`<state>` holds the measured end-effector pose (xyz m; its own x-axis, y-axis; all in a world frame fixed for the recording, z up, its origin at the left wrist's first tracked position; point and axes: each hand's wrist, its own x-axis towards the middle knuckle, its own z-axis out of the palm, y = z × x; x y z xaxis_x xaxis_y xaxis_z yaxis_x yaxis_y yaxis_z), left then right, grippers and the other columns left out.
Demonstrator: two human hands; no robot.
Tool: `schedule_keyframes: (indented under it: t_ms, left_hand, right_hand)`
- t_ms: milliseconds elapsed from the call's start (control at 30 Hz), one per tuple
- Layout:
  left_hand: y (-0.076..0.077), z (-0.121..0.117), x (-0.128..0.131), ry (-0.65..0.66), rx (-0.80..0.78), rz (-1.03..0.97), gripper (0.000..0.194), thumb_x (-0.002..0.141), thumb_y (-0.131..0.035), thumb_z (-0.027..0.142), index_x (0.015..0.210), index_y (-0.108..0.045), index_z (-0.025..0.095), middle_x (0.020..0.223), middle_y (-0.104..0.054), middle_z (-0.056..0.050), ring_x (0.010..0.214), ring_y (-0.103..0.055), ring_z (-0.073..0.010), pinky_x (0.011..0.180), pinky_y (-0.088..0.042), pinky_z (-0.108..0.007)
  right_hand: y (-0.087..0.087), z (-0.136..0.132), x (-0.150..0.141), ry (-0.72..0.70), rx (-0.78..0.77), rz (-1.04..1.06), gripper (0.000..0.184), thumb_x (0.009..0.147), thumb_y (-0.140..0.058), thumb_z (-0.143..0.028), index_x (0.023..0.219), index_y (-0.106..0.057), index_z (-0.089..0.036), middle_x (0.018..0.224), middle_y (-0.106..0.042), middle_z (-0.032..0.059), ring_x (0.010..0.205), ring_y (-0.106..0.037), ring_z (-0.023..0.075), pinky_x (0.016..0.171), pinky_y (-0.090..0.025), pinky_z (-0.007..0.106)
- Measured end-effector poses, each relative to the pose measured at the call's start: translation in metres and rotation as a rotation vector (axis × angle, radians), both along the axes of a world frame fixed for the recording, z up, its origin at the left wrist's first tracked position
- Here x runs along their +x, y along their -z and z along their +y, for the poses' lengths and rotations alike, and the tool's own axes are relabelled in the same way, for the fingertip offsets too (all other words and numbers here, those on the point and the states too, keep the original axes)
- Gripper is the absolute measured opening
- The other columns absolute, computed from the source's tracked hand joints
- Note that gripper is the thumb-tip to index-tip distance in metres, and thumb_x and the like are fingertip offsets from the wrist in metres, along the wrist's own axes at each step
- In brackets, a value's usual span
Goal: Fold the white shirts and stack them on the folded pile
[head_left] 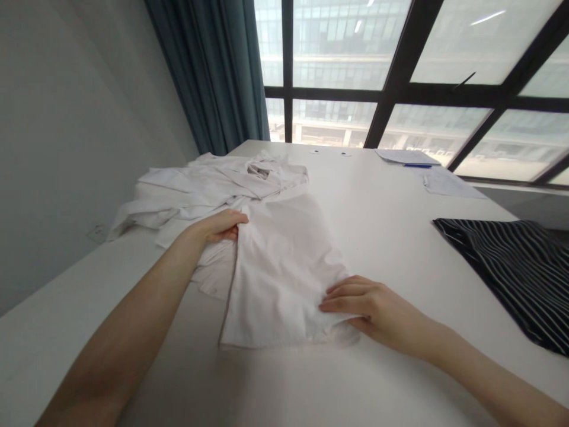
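While left fingers (235, 219) pinch white cloth (282, 267), right fingers (349, 290) hold its opposite edge.

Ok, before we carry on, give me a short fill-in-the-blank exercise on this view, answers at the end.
1. The cloth held by the left hand and right hand is coloured ____.
2. The crumpled pile lies nearer the ____ hand.
3. The striped fabric lies toward the table's ____ edge.
4. The curtain hangs between the wall and the ____.

Missing words: white; left; right; window.
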<state>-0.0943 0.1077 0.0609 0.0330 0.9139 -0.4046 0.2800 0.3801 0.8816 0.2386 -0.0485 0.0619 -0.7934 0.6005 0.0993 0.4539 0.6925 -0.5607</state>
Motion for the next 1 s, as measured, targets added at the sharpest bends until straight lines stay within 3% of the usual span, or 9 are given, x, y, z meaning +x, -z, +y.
schedule_keyframes:
  t_ms: [133, 267, 367, 533, 633, 733, 800, 867, 1000]
  left_hand:
    - [0.003, 0.002, -0.004, 0.071, -0.01, -0.045, 0.019, 0.053, -0.07, 0.017, 0.068, -0.06, 0.015, 0.069, -0.068, -0.004, 0.059, -0.065, -0.0149, 0.052, -0.055, -0.021]
    - [0.007, 0.004, -0.005, 0.066, 0.037, 0.023, 0.028, 0.056, -0.075, 0.023, 0.079, -0.06, 0.015, 0.075, -0.068, -0.003, 0.059, -0.063, -0.0141, 0.05, -0.054, -0.022]
    - [0.008, 0.005, 0.0, 0.033, 0.097, 0.074, 0.026, 0.065, -0.074, 0.028, 0.081, -0.058, 0.015, 0.073, -0.066, -0.002, 0.057, -0.061, -0.0131, 0.048, -0.052, -0.021]
    - [0.011, 0.008, 0.006, -0.101, 0.212, 0.286, 0.021, 0.076, -0.063, 0.017, 0.095, -0.055, 0.015, 0.062, -0.056, 0.002, 0.05, -0.056, -0.013, 0.048, -0.049, -0.023]
    - [0.017, 0.012, 0.005, -0.092, 0.274, 0.415, 0.031, 0.078, -0.061, 0.016, 0.108, -0.053, 0.016, 0.066, -0.056, 0.002, 0.054, -0.057, -0.0148, 0.053, -0.05, -0.026]
    - [0.017, 0.008, 0.009, -0.052, 0.556, 0.787, 0.042, 0.077, -0.063, 0.016, 0.117, -0.051, 0.016, 0.092, -0.061, -0.008, 0.081, -0.063, -0.0231, 0.073, -0.053, -0.035]
    - [0.014, -0.001, 0.021, -0.029, 0.824, 1.025, 0.046, 0.077, -0.062, 0.015, 0.122, -0.051, 0.015, 0.118, -0.054, -0.017, 0.106, -0.057, -0.0304, 0.087, -0.049, -0.042]
    - [0.012, -0.015, 0.041, 0.056, 1.012, 1.12, 0.04, 0.082, -0.057, 0.016, 0.122, -0.053, 0.014, 0.127, -0.049, -0.018, 0.116, -0.05, -0.0326, 0.094, -0.045, -0.045]
    - [0.027, -0.043, 0.082, 0.507, 1.138, 0.981, 0.029, 0.093, -0.049, 0.026, 0.119, -0.057, 0.016, 0.131, -0.053, -0.014, 0.125, -0.047, -0.0247, 0.106, -0.037, -0.041]
  right_hand:
    - [-0.006, 0.007, 0.009, -0.082, -0.151, -0.01, 0.038, 0.087, -0.057, -0.009, 0.119, -0.068, -0.025, 0.123, -0.067, 0.0018, 0.117, -0.057, 0.0166, 0.104, -0.041, 0.029]
    - [-0.009, 0.001, 0.003, -0.102, -0.116, -0.106, 0.042, 0.085, -0.063, -0.017, 0.127, -0.063, -0.025, 0.131, -0.061, 0.0042, 0.123, -0.052, 0.0207, 0.109, -0.035, 0.037]
    - [-0.008, -0.002, -0.002, -0.099, -0.105, -0.106, 0.044, 0.087, -0.058, -0.013, 0.129, -0.061, -0.027, 0.13, -0.063, 0.0029, 0.124, -0.052, 0.0208, 0.11, -0.034, 0.039]
    - [-0.006, -0.001, 0.003, -0.103, -0.16, -0.108, 0.065, 0.076, -0.052, 0.003, 0.134, -0.057, -0.027, 0.135, -0.059, 0.0012, 0.13, -0.047, 0.0197, 0.114, -0.028, 0.04]
    - [-0.008, 0.001, 0.006, -0.139, -0.213, -0.12, 0.06, 0.082, -0.054, -0.004, 0.135, -0.055, -0.03, 0.14, -0.055, 0.0001, 0.134, -0.043, 0.0199, 0.117, -0.023, 0.041]
    - [-0.009, 0.003, 0.007, -0.161, -0.252, -0.129, 0.047, 0.091, -0.056, -0.021, 0.137, -0.054, -0.031, 0.143, -0.052, 0.0015, 0.137, -0.04, 0.0208, 0.117, -0.022, 0.042]
    - [-0.008, 0.003, 0.007, -0.164, -0.269, -0.132, 0.044, 0.094, -0.053, -0.031, 0.138, -0.053, -0.03, 0.144, -0.051, 0.0023, 0.138, -0.037, 0.021, 0.118, -0.02, 0.042]
    - [-0.006, 0.004, 0.006, -0.163, -0.279, -0.121, 0.044, 0.096, -0.051, -0.036, 0.139, -0.051, -0.031, 0.145, -0.05, 0.0027, 0.139, -0.036, 0.0213, 0.118, -0.019, 0.043]
    - [0.002, 0.002, 0.009, -0.172, -0.259, -0.1, 0.046, 0.096, -0.048, -0.03, 0.142, -0.048, -0.032, 0.147, -0.047, 0.0026, 0.14, -0.034, 0.0217, 0.118, -0.018, 0.045]
